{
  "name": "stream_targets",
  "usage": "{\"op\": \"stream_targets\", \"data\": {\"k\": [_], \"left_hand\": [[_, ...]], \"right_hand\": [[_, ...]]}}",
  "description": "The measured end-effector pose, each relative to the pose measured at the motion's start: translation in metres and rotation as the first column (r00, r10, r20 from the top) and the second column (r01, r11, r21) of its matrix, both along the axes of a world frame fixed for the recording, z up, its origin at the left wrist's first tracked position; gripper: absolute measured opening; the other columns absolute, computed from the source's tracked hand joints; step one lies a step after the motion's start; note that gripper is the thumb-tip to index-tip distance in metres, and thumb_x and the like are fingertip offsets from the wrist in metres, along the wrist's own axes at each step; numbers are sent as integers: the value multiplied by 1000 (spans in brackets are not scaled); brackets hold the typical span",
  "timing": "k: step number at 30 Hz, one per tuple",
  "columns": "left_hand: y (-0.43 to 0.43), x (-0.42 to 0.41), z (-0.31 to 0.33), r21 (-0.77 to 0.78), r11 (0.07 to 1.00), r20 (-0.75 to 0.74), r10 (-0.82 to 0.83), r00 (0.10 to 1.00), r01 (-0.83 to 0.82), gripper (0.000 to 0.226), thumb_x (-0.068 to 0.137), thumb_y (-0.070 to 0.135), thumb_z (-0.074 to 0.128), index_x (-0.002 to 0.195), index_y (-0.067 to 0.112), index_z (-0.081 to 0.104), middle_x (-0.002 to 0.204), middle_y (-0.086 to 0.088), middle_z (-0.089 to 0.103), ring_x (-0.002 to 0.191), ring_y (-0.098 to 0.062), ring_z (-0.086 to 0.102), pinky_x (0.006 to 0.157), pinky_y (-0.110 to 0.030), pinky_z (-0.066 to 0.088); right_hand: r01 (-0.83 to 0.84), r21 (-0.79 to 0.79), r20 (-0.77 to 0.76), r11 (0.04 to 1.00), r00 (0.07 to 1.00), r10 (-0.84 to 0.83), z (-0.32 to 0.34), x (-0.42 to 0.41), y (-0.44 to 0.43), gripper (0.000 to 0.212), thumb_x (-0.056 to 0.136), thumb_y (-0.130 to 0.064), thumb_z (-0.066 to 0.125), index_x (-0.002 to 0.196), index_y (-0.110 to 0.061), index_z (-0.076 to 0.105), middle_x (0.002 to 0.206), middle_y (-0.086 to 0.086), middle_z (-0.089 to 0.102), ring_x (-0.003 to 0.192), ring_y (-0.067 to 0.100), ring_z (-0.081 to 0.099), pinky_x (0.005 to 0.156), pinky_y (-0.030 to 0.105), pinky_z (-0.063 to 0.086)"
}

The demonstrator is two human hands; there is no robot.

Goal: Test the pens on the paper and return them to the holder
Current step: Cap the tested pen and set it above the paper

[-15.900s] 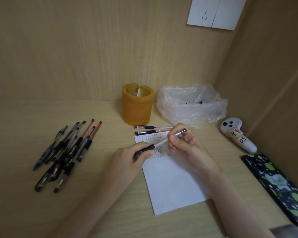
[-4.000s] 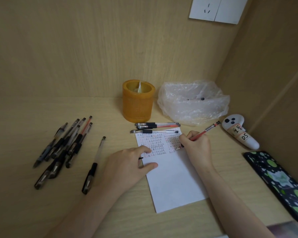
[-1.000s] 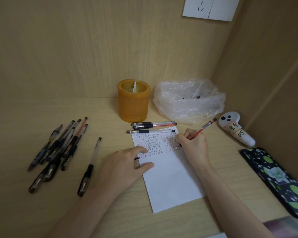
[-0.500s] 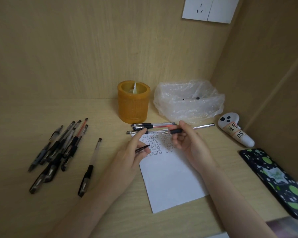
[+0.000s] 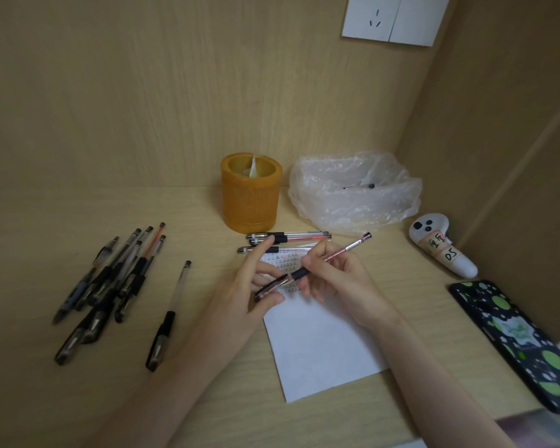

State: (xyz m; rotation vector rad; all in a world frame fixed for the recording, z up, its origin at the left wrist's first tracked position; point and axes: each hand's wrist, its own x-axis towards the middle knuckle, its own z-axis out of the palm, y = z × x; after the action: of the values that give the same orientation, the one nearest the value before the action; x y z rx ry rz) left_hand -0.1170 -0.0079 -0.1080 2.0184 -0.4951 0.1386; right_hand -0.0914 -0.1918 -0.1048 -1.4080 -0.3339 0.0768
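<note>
My right hand [image 5: 337, 286] grips a red pen [image 5: 346, 250] above the white paper [image 5: 320, 344], its back end pointing up and right. My left hand [image 5: 249, 292] pinches the pen's cap [image 5: 269, 290] right at the pen's tip. The paper's top part carries rows of small test marks. The orange pen holder [image 5: 251, 192] stands behind the paper. Three pens [image 5: 288, 237] lie side by side between holder and paper. A bundle of several pens [image 5: 110, 279] lies at the left, with one single pen [image 5: 168, 315] beside it.
A crumpled clear plastic bag [image 5: 353, 192] sits right of the holder. A white controller [image 5: 440, 247] and a dark phone with green spots [image 5: 518, 341] lie at the right. Wooden walls close the back and right side.
My right hand has stopped writing and lifted the red pen off the paper. My left hand has left the sheet and brought the cap up to the pen's tip.
</note>
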Motion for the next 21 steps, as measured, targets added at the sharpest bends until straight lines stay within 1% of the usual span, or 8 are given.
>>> {"op": "stream_targets", "data": {"k": [2,4,6,8,10,11,16,21], "left_hand": [[-1,0,0,-10,1000,-11,-18,1000,18,76,84,17,65,126,57,17,105,20,57,94,4,55,83,-5,39],[0,0,-1,-22,999,-16,-25,1000,24,68,83,17,67,126,53,28,104,19,58,92,2,58,84,-10,44],[2,0,-1,20,999,27,48,998,-49,43,80,21,69,116,38,52,97,19,61,89,4,59,81,-11,46],[5,-1,1,20,988,51,152,987,-153,16,77,24,71,94,23,67,79,16,66,77,4,62,72,-10,47],[7,-2,2,20,984,46,177,983,-178,7,79,27,69,84,22,70,64,10,67,62,-1,63,64,-13,48],[7,-3,2,31,984,53,175,983,-176,5,80,26,68,83,22,70,61,8,65,58,-3,62,62,-13,47],[7,-7,3,31,985,122,166,979,-171,10,79,26,67,81,16,70,60,12,59,57,-7,59,57,-9,42],[5,-9,5,38,981,134,181,974,-188,11,80,26,66,81,16,69,58,14,58,56,-8,57,57,-8,40]], "right_hand": [[-27,-36,8,999,1000,27,1,-2,1,13,89,-8,60,78,-6,53,60,13,64,47,18,57,44,22,42],[-68,-41,7,997,998,69,1,-2,2,10,87,-6,60,79,-5,54,63,13,67,48,16,59,43,22,43],[-71,-27,15,997,997,72,0,-1,2,9,84,-5,64,76,-8,60,61,11,66,46,16,58,42,22,42],[-38,-9,28,999,999,38,0,0,1,8,80,-5,69,75,-8,63,55,8,61,43,15,51,42,21,39],[-31,11,31,999,999,31,0,1,0,8,77,-5,70,76,-4,62,52,6,58,42,13,48,42,21,38],[-34,20,29,999,999,33,0,1,1,8,77,-3,70,76,-3,62,52,6,58,42,13,48,42,20,38],[-52,38,14,998,999,51,-2,1,4,13,75,-3,72,70,-14,69,52,6,61,42,12,51,41,19,39],[-45,61,-16,997,999,46,-1,0,5,13,76,2,65,71,-10,64,51,4,59,41,10,50,42,17,38]]}}
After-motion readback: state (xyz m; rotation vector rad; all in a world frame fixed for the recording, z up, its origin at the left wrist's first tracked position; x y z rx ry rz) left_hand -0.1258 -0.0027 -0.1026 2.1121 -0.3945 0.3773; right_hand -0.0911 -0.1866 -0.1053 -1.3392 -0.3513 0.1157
